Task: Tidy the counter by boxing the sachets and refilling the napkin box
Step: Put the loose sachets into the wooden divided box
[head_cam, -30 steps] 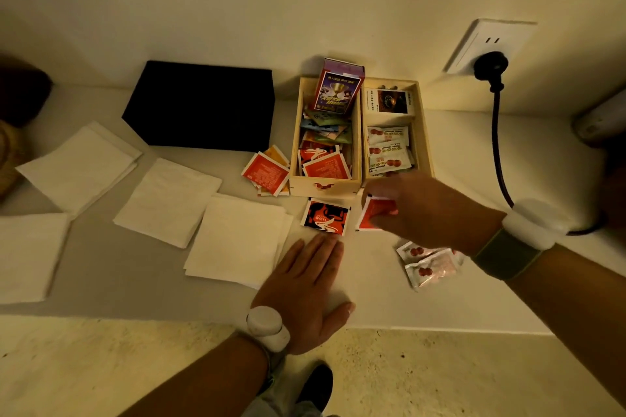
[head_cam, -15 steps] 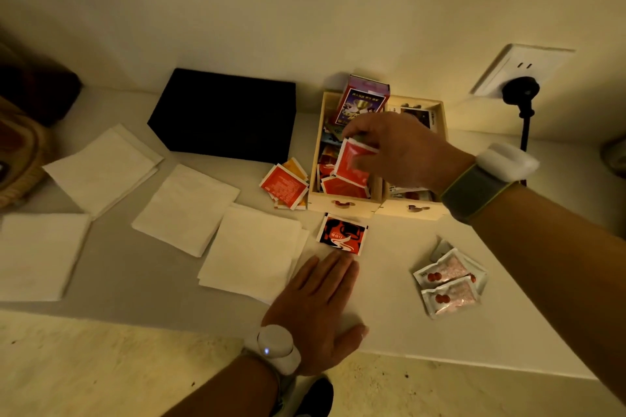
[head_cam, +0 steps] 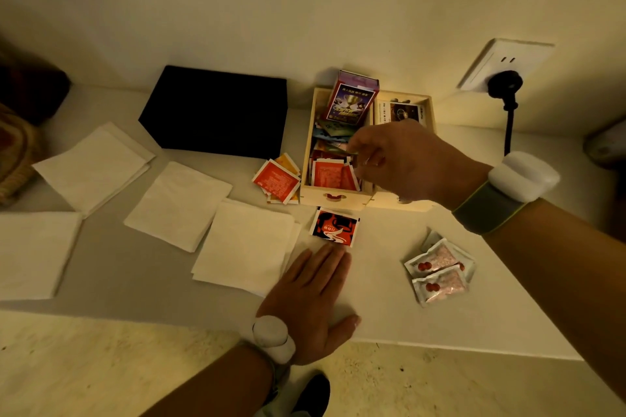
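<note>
A two-compartment wooden box point(head_cam: 335, 197) stands at the back of the counter. My right hand point(head_cam: 406, 162) reaches over it, fingertips pinched at the right top corner of a red sachet point(head_cam: 330, 176) standing at the front of the left compartment. My left hand point(head_cam: 311, 298) lies flat, palm down, near the counter's front edge. Just beyond its fingertips lies a black-and-red sachet point(head_cam: 335, 228). Red and orange sachets point(head_cam: 276, 181) lie left of the box, and pale pink sachets point(head_cam: 438, 271) to the right. Several white napkins point(head_cam: 178, 205) are spread left, in front of a black napkin box point(head_cam: 216, 112).
A purple carton point(head_cam: 352, 101) stands upright at the back of the left compartment. A wall socket point(head_cam: 518, 57) holds a black plug point(head_cam: 504, 85) whose cable hangs behind my right wrist. A woven basket point(head_cam: 13, 152) sits at the far left. The counter's front edge point(head_cam: 440, 349) runs below my left hand.
My right hand lifted the red sachet from the counter in front of the box and lowered it into the left compartment. My left hand stayed flat.
</note>
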`<state>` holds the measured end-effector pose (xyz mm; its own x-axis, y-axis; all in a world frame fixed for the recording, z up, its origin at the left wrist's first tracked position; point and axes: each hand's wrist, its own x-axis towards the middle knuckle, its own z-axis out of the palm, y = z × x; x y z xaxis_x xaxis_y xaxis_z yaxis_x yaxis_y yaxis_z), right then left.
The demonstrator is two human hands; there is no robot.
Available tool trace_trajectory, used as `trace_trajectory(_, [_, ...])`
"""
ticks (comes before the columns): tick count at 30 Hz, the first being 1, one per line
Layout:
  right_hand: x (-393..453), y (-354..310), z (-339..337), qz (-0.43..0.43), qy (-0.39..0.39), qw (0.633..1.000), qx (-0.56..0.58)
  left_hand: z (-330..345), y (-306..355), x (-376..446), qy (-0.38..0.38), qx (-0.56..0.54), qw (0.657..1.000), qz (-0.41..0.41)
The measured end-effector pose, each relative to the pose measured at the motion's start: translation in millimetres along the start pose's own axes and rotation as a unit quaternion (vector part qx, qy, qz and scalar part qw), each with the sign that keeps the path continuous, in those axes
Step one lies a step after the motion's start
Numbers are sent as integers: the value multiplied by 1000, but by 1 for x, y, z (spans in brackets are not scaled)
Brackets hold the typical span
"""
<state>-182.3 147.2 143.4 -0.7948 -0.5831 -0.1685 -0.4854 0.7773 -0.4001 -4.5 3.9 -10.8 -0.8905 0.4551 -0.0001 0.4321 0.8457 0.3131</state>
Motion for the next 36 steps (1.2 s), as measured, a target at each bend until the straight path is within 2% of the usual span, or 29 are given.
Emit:
trace_trajectory(6, [-27,-9,13,-57,-12,998,-25,2,-1,0,-5,13,1000,2])
trace_trajectory(12, [-37,-4,47,-37,-88,994,-53,2,-2,1,-3,12,1000,5])
trace_trajectory(19, [-32,0,82,-76,-151,982,-81,3,-1,0,4,-4,1000,1])
trace_trajectory(28, [-28,17,105,-131,-85,980,-126,3,-1,1,13,-10,1000,-4])
trace_trajectory(36, [-34,13,93,-124,-17,989,-79,1,-1,1,14,-13,1000,-3])
